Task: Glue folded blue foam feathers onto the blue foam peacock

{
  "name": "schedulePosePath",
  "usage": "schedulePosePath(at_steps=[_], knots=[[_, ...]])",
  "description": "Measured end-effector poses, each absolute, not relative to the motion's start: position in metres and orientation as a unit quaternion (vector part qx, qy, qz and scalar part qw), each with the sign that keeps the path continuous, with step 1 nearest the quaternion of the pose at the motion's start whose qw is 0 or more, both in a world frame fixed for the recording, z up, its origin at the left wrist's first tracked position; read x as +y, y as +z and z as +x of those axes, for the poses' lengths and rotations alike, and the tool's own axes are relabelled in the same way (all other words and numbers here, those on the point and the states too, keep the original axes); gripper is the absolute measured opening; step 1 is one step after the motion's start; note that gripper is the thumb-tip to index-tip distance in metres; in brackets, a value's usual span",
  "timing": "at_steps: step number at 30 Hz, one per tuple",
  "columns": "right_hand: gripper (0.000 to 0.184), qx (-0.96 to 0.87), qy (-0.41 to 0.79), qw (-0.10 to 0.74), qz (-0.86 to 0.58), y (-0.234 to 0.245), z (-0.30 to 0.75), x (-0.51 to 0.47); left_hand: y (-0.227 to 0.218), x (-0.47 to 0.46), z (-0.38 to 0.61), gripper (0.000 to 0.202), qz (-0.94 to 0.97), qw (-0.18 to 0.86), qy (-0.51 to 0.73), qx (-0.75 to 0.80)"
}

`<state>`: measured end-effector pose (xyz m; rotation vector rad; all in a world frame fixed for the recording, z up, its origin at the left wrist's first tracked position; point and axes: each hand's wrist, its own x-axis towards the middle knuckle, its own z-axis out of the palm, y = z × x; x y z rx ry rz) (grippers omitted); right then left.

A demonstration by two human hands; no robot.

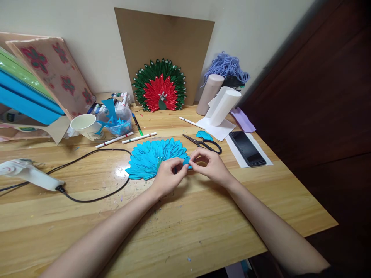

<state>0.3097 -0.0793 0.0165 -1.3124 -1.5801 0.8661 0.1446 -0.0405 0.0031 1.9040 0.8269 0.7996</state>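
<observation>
While both hands meet at the near right edge of the turquoise fan-shaped petal ornament, the left hand and right hand pinch one small turquoise petal piece between thumbs and fingertips, both closed narrowly on it. The ornament lies flat on the pale wooden table, its petals spreading up and left from the pinch. Judging by this, the step in hand is shaping or seating a petal at the fan's rim; the next move seems to call for a steady, fine press without disturbing neighbouring petals. Just beyond the right hand lie black-handled scissors and a loose turquoise petal; far left of the grip rests a white corded glue gun. Fingers hide the petal's shape and any glue
</observation>
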Motion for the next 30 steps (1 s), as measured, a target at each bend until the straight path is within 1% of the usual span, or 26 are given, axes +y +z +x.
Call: schedulePosePath(at_steps=[5, 10, 18, 23, 25, 27, 30], knots=[[0.01, -0.62, 0.352, 0.444, -0.543, 0.016, 0.309, -0.079, 0.001, -0.042, 0.145, 0.028, 0.762, 0.439, 0.319, 0.353], [0.015, -0.609, 0.357, 0.438, -0.557, 0.014, 0.309, -0.079, -0.001, -0.043, 0.146, 0.026, 0.78, 0.399, 0.32, 0.361], [0.015, -0.594, 0.363, 0.439, -0.567, 0.014, 0.308, -0.078, -0.005, -0.043, 0.146, 0.022, 0.799, 0.354, 0.319, 0.367], [0.017, -0.586, 0.374, 0.443, -0.567, 0.013, 0.313, -0.076, -0.008, -0.043, 0.147, 0.021, 0.791, 0.36, 0.317, 0.379], [0.013, -0.606, 0.336, 0.448, -0.565, 0.016, 0.315, -0.077, -0.007, -0.043, 0.147, 0.022, 0.786, 0.366, 0.319, 0.384], [0.009, -0.657, 0.257, 0.444, -0.552, 0.021, 0.316, -0.078, -0.007, -0.042, 0.146, 0.022, 0.781, 0.37, 0.321, 0.387], [0.012, -0.747, 0.146, 0.403, -0.508, 0.026, 0.317, -0.08, -0.005, -0.043, 0.145, 0.021, 0.778, 0.38, 0.324, 0.382]])
